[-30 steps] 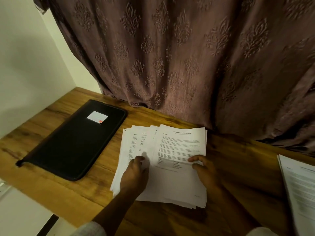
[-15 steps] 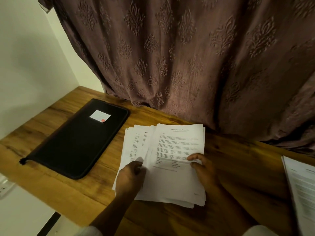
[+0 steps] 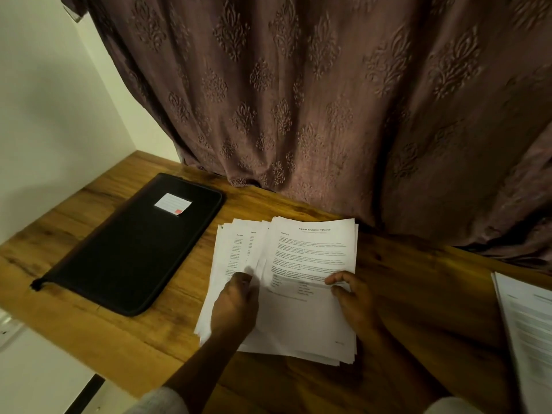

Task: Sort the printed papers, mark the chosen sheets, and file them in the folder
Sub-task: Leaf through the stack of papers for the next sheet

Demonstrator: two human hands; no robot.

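A fanned stack of printed papers lies on the wooden desk, the top sheet headed as a sample transcript. My left hand rests on the left part of the stack, its fingers curled at the edges of the fanned sheets. My right hand pinches the right edge of the top sheet between thumb and fingers. A black zipped folder with a white label lies closed on the desk to the left of the papers.
A second pile of printed sheets lies at the desk's right edge. A patterned brown curtain hangs behind the desk and touches its back edge. A pale wall stands on the left, and the desk's front edge runs below the folder.
The view has shifted slightly. My left hand has slid a little along the fanned sheets; my right hand keeps its pinch on the top sheet.
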